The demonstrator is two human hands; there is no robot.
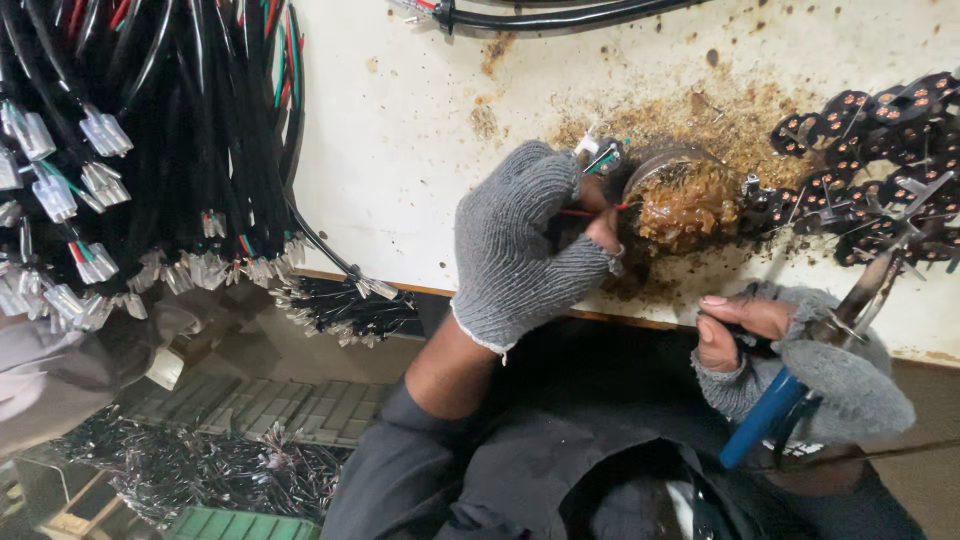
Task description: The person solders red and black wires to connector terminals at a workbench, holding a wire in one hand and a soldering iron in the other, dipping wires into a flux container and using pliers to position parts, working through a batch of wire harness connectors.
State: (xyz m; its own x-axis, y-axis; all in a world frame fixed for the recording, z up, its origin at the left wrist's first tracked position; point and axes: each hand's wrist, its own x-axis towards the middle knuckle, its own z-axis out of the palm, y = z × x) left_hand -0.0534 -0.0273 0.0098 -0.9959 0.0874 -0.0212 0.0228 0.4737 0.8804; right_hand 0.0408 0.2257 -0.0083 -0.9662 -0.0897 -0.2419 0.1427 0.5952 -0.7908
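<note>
Head view: you are dipping wire ends into a pot of brown flux paste at the edge of the worktop (420, 150).

Your left hand (525, 245), in a grey fingerless glove, is closed on a thin red wire (590, 211) whose tip touches the flux pot (685, 200), just right of your fingers. Your right hand (790, 350) grips a blue-handled soldering iron (800, 385), held below and right of the pot. Finished round boards (880, 160) lie heaped to the right; many black cable harnesses (150, 150) wait on the left, so much appears left.

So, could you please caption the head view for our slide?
Gloved left hand dips wire ends into brown paste tin; right hand grips tool.
</note>
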